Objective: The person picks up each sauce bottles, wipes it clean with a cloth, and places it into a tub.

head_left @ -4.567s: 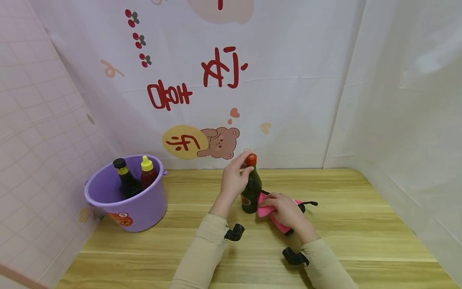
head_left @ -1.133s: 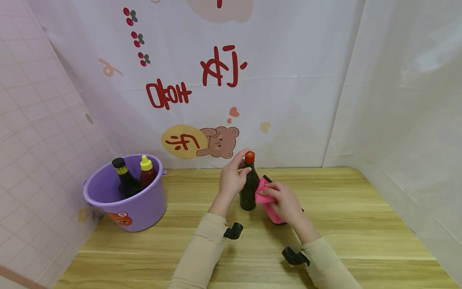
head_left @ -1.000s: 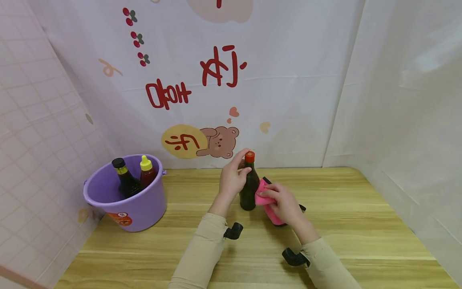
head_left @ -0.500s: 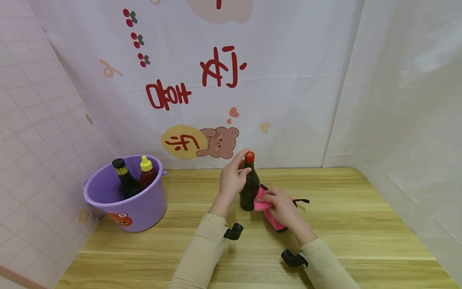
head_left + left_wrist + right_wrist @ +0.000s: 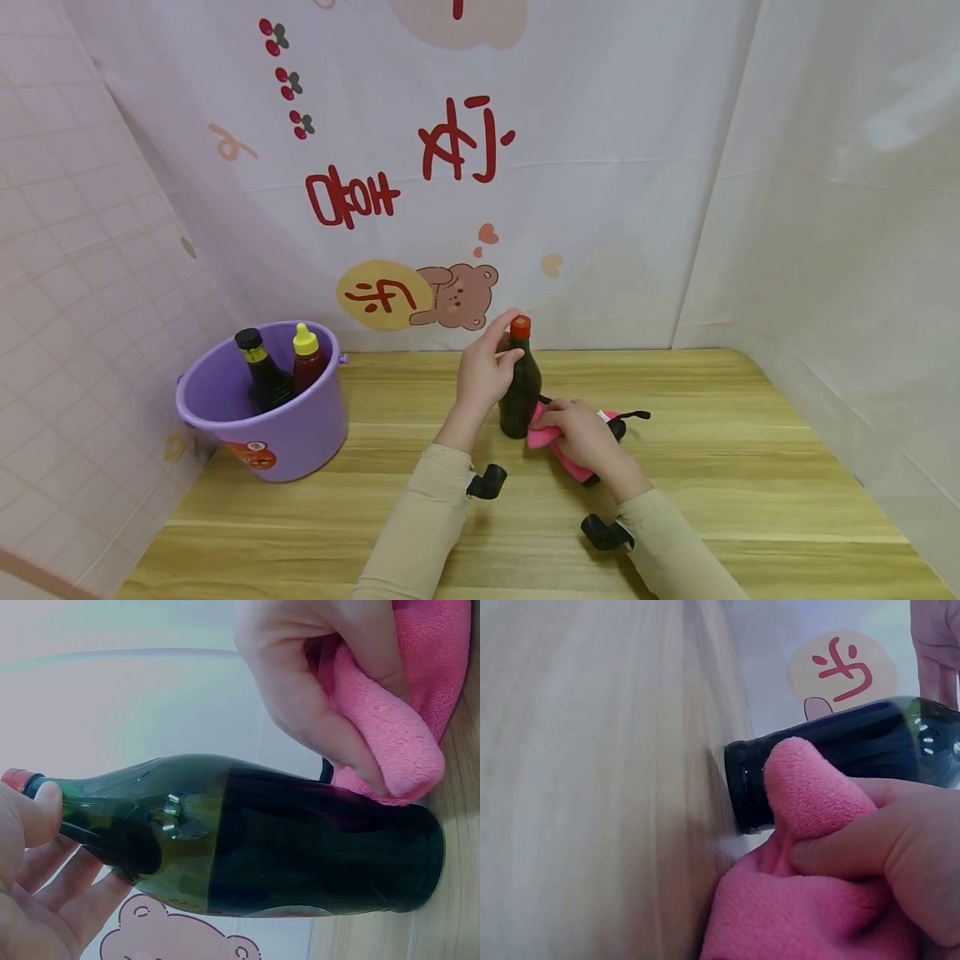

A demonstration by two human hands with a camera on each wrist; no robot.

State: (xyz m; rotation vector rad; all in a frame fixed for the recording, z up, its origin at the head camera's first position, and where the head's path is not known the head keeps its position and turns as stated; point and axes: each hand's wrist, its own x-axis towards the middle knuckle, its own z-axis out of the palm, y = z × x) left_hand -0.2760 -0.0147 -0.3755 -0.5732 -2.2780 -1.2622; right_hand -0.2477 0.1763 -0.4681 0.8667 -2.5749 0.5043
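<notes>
A dark green glass bottle (image 5: pixel 519 396) with a red cap (image 5: pixel 521 327) stands upright on the wooden table. My left hand (image 5: pixel 483 371) holds its neck just below the cap, thumb on the near side. In the left wrist view, liquid fills the lower part of the bottle and the edge of a label (image 5: pixel 289 911) shows. My right hand (image 5: pixel 581 433) grips a pink cloth (image 5: pixel 543 435) with dark trim, pressing a fold of it against the bottle's side near the base. The rest of the cloth (image 5: pixel 780 922) hangs under the fingers toward the table.
To the left stands a purple bucket (image 5: pixel 300 437) holding a black-capped dark bottle (image 5: pixel 266 379) and a yellow-capped squeeze bottle (image 5: pixel 307 362). A printed white curtain (image 5: pixel 600 167) closes off the back. Each wrist carries a black camera mount (image 5: pixel 487 482).
The cloth has slid down the bottle from about mid-height to near the base with my right hand. The label that faced forward 4.6 s ago no longer shows there. My left hand stays at the neck.
</notes>
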